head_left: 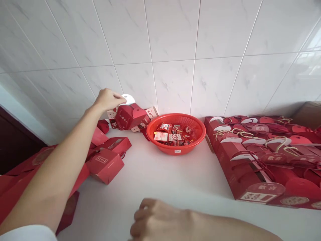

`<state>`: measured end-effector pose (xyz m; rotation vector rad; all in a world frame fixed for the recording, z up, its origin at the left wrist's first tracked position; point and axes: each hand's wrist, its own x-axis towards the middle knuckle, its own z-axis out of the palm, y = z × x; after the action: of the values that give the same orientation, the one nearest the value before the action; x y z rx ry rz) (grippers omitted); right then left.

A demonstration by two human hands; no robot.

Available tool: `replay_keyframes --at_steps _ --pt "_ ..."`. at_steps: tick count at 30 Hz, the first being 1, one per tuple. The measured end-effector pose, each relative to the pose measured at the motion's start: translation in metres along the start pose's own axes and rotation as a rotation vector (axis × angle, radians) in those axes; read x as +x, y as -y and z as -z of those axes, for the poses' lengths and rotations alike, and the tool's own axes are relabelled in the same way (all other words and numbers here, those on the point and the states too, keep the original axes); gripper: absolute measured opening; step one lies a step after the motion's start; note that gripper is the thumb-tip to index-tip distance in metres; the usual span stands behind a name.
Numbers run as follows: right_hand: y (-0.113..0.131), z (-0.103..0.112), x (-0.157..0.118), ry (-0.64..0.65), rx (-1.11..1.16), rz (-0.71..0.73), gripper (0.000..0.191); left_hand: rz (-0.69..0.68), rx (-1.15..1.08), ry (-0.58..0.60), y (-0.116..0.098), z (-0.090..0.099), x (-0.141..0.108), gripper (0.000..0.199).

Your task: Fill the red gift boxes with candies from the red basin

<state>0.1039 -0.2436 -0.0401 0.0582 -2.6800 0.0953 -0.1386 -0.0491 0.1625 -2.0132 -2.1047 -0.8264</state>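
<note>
My left hand (109, 99) pinches the white inner side of a flap on a small red box (128, 116), lifted at the back left near the wall. The box hangs tilted above a pile of printed cards and boxes (151, 113). My right hand (155, 219) is low over the white table (160, 177) at the front centre, its fingers curled; what they hold, if anything, is hidden. Right of the lifted box, a red plastic basket (177, 150) holds several small wrapped packets (165, 127).
Red boxes (106, 164) lie in a heap on the left, partly behind my left forearm. Rows of red boxes with cord handles (263, 157) fill the right side. A brown carton (307, 113) stands at the far right, and a tiled wall (173, 80) rises behind the table.
</note>
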Motion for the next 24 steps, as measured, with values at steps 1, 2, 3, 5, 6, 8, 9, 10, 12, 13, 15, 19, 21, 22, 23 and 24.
replay_keyframes --at_steps 1,2,3,5,6,8,9,10,12,13,15,19,21,22,23,24 --pt "-0.001 0.022 0.001 -0.124 -0.022 -0.080 0.020 -0.066 -0.079 0.010 -0.017 0.003 -0.007 0.034" --pt "-0.002 0.044 0.001 -0.243 -0.041 -0.137 0.019 -0.138 -0.163 0.044 -0.033 0.005 -0.016 0.030" --pt "-0.004 0.065 0.000 -0.386 -0.065 -0.210 0.019 -0.216 -0.226 0.098 -0.049 0.005 -0.024 0.026" --pt "-0.008 0.104 -0.007 -0.639 -0.070 -0.430 0.018 -0.342 -0.310 0.173 -0.078 0.001 -0.042 0.020" --pt "-0.010 0.120 -0.012 -0.718 -0.077 -0.510 0.016 -0.395 -0.328 0.234 -0.090 -0.003 -0.052 0.018" --pt "-0.013 0.144 -0.025 -0.804 -0.133 -0.663 0.015 -0.488 -0.387 0.323 -0.110 -0.011 -0.071 0.015" --pt "-0.014 0.152 -0.032 -0.794 -0.155 -0.742 0.015 -0.530 -0.429 0.372 -0.117 -0.016 -0.080 0.015" --pt "-0.015 0.159 -0.038 -0.748 -0.165 -0.820 0.015 -0.569 -0.478 0.415 -0.122 -0.021 -0.089 0.015" --pt "-0.015 0.168 -0.049 -0.552 -0.113 -0.939 0.020 -0.628 -0.573 0.474 -0.127 -0.033 -0.104 0.016" --pt "-0.014 0.171 -0.053 -0.420 -0.054 -0.964 0.023 -0.642 -0.612 0.486 -0.128 -0.040 -0.110 0.016" --pt "-0.015 0.174 -0.058 -0.159 0.084 -0.938 0.027 -0.640 -0.669 0.494 -0.127 -0.055 -0.120 0.017" --pt "-0.020 0.170 -0.059 0.106 0.312 -0.744 0.020 -0.570 -0.761 0.517 -0.123 -0.081 -0.135 0.020" --pt "-0.025 0.165 -0.057 0.162 0.391 -0.662 0.017 -0.506 -0.771 0.506 -0.121 -0.088 -0.142 0.020" --pt "-0.027 0.162 -0.056 0.198 0.416 -0.636 0.017 -0.474 -0.760 0.503 -0.120 -0.090 -0.145 0.020" --pt "-0.029 0.159 -0.056 0.240 0.431 -0.622 0.017 -0.449 -0.744 0.506 -0.119 -0.092 -0.149 0.019" --pt "-0.030 0.156 -0.055 0.284 0.436 -0.615 0.018 -0.432 -0.726 0.518 -0.118 -0.093 -0.152 0.018"
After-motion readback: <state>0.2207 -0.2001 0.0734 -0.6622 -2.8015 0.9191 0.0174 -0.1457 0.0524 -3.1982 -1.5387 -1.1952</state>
